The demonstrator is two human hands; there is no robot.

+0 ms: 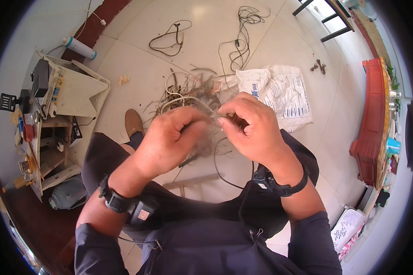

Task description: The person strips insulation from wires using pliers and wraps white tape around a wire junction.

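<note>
My right hand [254,128] is closed in a pinch on a thin cable [219,115], thumb against forefinger. Close to it, my left hand [165,140] curls its thumb and forefinger together. Motion smears those left fingertips, so what they hold cannot be made out. Below and beyond both hands, a tangled heap of cut cables and wires [176,94] lies on the tiled floor, in grey, black and whitish colours. One pale cable [188,99] loops out of the heap towards my fingers. My hands partly hide the heap.
A white woven sack [280,98] lies right of the heap. Beyond are a coiled dark cord [179,41] and a long black cable [243,39]. A worn cabinet [78,91] stands left, a red-brown wooden piece [371,123] right. A small wooden stool [192,182] sits between my legs.
</note>
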